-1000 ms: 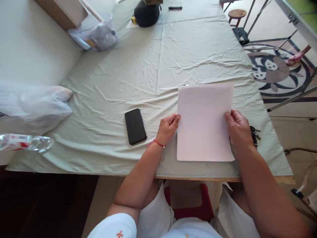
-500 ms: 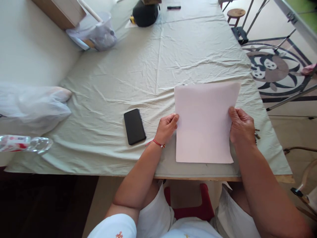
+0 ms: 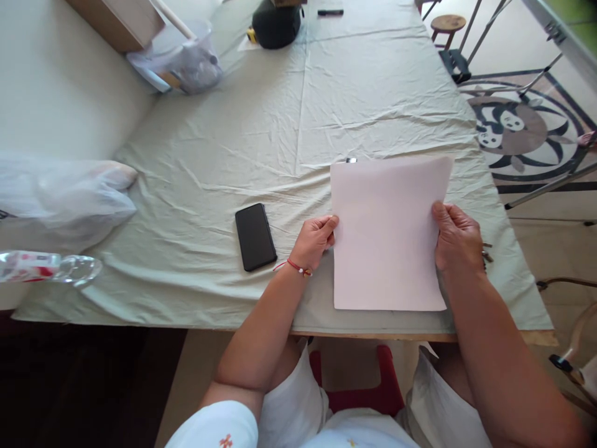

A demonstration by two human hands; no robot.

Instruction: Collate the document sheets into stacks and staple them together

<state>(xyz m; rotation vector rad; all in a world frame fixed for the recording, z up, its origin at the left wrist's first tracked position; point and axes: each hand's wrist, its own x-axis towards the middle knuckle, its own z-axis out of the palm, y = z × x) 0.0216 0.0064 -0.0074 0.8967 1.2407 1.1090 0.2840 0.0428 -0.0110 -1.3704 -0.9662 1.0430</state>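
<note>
A blank white sheet of paper (image 3: 388, 249) is held by both side edges above the front of the table; whether it is one sheet or a thin stack, I cannot tell. My left hand (image 3: 318, 241) pinches its left edge, thumb on top, with a red cord bracelet (image 3: 298, 268) at the wrist. On the opposite edge my right hand (image 3: 457, 236) is closed, thumb over the paper and the other fingers mostly hidden behind. A small shiny object (image 3: 351, 160) shows just past the paper's far left corner. Keys (image 3: 486, 253) lie partly hidden beside my right hand.
A black phone (image 3: 256, 237) lies left of my left hand on the pale green tablecloth (image 3: 196, 261). Further left are a plastic bag (image 3: 65, 202) and a clear bottle (image 3: 49, 267). At the back are a black case (image 3: 276, 26), a marker (image 3: 330, 12) and a bagged container (image 3: 193, 65).
The paper's near edge has dropped slightly toward me, and more of the shiny object behind it shows. Both hands keep their hold. The whole view has shifted a little.
</note>
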